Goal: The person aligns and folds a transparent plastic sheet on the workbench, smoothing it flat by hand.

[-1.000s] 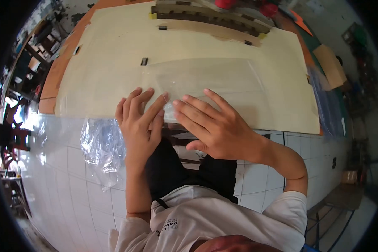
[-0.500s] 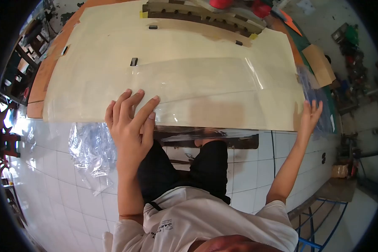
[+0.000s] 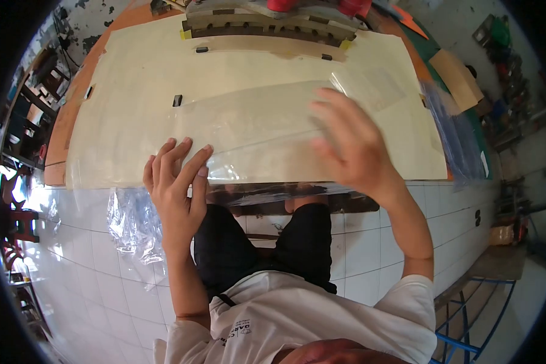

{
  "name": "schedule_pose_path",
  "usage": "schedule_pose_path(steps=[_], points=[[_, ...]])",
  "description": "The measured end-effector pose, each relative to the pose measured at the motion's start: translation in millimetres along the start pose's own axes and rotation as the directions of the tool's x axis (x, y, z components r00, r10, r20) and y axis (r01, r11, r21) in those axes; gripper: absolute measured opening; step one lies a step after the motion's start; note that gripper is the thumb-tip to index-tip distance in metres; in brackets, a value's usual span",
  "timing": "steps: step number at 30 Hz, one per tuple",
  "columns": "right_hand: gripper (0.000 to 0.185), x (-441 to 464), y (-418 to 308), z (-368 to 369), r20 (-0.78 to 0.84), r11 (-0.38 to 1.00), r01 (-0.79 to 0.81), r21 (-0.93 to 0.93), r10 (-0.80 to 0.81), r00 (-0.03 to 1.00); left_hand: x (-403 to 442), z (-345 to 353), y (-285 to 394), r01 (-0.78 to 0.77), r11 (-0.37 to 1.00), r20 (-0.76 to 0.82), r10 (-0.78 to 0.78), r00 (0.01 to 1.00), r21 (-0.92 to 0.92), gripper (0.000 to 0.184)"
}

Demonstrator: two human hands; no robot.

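A clear plastic sheet (image 3: 255, 115) lies across the cream-coloured table cover, its lower edge hanging over the front of the table. My left hand (image 3: 179, 182) rests on the sheet's left part, fingers spread and holding nothing. Above the sheet's right half is my right hand (image 3: 355, 142), blurred by motion, its thumb and fingers apart and nothing visible in them. I cannot tell whether it touches the plastic. Beyond its fingertips, a shiny clear plastic end (image 3: 370, 85) lies at an angle.
A long slotted metal bar (image 3: 267, 31) stands at the table's back, with red parts behind it. Small black blocks (image 3: 177, 100) sit on the cover (image 3: 127, 79). Bluish plastic sheets (image 3: 452, 133) lie at the right edge beside brown cardboard (image 3: 455, 79). Crumpled clear plastic (image 3: 133, 224) hangs at the front left.
My right hand has moved left from the bluish plastic at the right edge to above the clear sheet. My left hand stays on the sheet. The camera view has shifted slightly.
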State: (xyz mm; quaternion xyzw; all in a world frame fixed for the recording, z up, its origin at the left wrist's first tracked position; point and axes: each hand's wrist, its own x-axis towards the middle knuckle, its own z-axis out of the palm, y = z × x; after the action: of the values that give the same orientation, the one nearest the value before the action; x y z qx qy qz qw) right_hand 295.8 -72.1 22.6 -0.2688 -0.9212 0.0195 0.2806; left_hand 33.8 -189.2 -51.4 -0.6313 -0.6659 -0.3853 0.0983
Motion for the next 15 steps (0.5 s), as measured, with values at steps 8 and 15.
schedule_pose_path(steps=[8, 15], points=[[0.059, 38.3, 35.2, 55.3, 0.347, 0.992, 0.060, -0.113, -0.017, 0.938, 0.5, -2.6, -1.7, 0.006, 1.000, 0.022, -0.005, 1.000, -0.026, 0.024], [0.057, 27.9, 84.0, 52.3, 0.272, 0.989, -0.125, -0.075, 0.140, 0.952, 0.7, -0.4, -1.0, 0.020, 0.999, 0.018, -0.020, 1.000, -0.034, 0.023]])
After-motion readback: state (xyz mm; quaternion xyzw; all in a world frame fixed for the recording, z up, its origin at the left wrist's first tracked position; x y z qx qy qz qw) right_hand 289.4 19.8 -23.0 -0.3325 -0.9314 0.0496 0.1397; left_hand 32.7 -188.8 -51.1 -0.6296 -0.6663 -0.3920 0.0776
